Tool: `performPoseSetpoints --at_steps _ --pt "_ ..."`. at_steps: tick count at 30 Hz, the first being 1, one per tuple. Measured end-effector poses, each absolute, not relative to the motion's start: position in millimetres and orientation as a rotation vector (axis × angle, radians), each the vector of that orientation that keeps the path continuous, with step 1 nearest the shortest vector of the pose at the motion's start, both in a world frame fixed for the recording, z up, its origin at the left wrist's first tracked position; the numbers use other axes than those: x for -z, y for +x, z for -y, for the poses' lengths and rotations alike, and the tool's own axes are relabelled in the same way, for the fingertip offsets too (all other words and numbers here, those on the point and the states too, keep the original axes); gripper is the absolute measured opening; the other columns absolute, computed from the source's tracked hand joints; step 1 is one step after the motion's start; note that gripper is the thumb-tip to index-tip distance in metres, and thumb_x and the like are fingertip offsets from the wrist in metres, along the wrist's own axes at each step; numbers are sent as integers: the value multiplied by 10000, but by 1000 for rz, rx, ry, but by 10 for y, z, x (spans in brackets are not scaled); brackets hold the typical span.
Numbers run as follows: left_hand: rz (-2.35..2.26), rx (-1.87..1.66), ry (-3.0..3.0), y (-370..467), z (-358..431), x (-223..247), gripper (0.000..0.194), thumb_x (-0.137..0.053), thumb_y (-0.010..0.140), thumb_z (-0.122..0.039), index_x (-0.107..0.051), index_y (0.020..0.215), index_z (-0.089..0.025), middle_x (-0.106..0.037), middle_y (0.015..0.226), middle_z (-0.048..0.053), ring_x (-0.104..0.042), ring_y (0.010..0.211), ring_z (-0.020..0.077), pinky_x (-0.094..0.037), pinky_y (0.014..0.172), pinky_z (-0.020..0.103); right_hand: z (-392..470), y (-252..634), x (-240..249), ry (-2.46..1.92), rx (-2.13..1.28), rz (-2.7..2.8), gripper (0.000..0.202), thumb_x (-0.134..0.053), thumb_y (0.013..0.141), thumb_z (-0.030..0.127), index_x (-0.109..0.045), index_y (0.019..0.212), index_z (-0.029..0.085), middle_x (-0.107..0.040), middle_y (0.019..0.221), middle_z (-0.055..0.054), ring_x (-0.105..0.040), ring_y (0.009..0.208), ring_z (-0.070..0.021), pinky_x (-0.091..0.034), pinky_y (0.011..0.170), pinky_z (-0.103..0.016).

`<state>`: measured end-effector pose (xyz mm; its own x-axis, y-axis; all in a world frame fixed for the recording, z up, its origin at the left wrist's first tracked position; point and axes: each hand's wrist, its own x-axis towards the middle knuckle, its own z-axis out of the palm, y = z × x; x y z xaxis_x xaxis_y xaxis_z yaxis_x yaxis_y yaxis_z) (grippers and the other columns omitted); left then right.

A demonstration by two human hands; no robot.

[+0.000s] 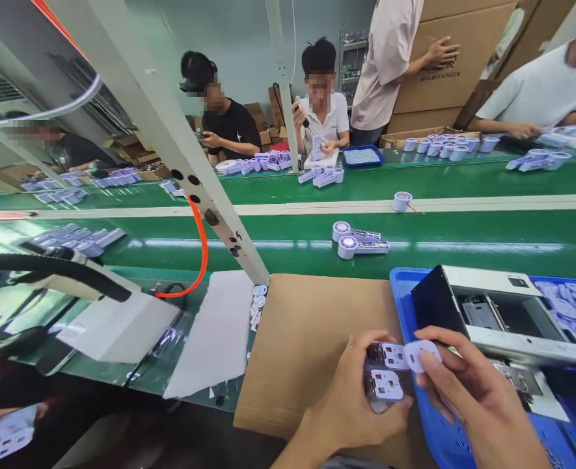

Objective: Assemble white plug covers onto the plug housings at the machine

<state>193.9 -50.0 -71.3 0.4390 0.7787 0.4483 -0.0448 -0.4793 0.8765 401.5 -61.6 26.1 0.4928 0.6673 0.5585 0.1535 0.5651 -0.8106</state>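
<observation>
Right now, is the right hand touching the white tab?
Touching. The head view shows the right hand pinching the white tab between its fingertips, beside the part held in the left hand.

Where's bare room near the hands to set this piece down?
The cardboard sheet left of the left hand is bare up to the white paper. The belt beyond is open beside two fans. The blue tray under the right hand is crowded.
</observation>
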Motion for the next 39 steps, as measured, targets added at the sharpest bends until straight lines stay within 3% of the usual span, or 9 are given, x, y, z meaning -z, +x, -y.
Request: performPoseSetpoints --at_steps 3,5,11,14,19,23,30,34,39 --pt "-568 -1270 1736 1986 513 745 835 -747 827 -86 -437 1553 -359 -562 1443 -11 -605 1353 13 -492 1205 91 504 4059 -192 -973 -379 1019 721 -878 649 701 -677 1326 553 -640 1028 -86 -674 780 -381 -448 443 -445" --pt "-612 -1234 1757 1998 521 812 892 -762 834 -112 -381 1598 -369 -577 1427 0 -634 1306 15 -525 1167 91 517 4061 -123 -986 -382 1011 725 -878 646 703 -676 1326 554 -639 1029 -86 -673 780 -381 -448 445 -446" --pt "-665 -1220 1934 2004 555 1007 1088 -873 815 -322 -228 1689 -376 -561 1459 125 -700 1280 219 -660 975 341 615 4048 11 -1028 -388 990 729 -879 641 703 -676 1326 556 -639 1032 -87 -673 784 -383 -448 447 -448" --pt "-637 -1256 1963 2030 531 977 1045 -838 849 -305 -222 1691 -369 -558 1459 123 -711 1222 183 -670 913 310 651 4044 51 -1045 -388 977 732 -879 640 702 -674 1329 559 -639 1036 -87 -675 789 -385 -450 449 -450" --pt "-396 -1329 2013 2027 408 920 971 -787 876 -206 -205 1648 -297 -517 1456 141 -625 1364 159 -626 976 259 678 4060 80 -1051 -377 948 737 -880 638 701 -674 1331 561 -640 1041 -88 -676 795 -388 -452 451 -455" --pt "-331 -1350 1982 2046 333 920 840 -771 863 -131 -266 1516 -285 -509 1425 119 -582 1246 86 -537 917 173 705 4110 80 -1052 -360 929 738 -882 633 700 -675 1328 561 -641 1042 -89 -675 792 -389 -451 450 -455" --pt "-376 -1536 2009 2365 290 784 604 -772 968 -291 -319 1363 -231 -536 1330 97 -564 1252 71 -526 995 165 884 4241 125 -1111 -327 904 742 -886 627 699 -677 1326 562 -641 1044 -89 -675 792 -390 -449 449 -455" --pt "-403 -1438 2204 2449 267 800 527 -733 996 -508 -416 1292 -209 -589 1307 72 -591 1246 90 -517 1008 241 943 4290 152 -1138 -320 893 744 -886 626 697 -676 1328 565 -642 1047 -89 -676 797 -391 -450 450 -456" --pt "-288 -1494 2065 2471 218 940 774 -698 895 -809 -446 1348 -233 -556 1409 47 -573 1342 79 -441 1116 258 982 4301 194 -1157 -341 882 748 -888 622 696 -676 1328 567 -642 1050 -90 -676 798 -393 -451 450 -458"
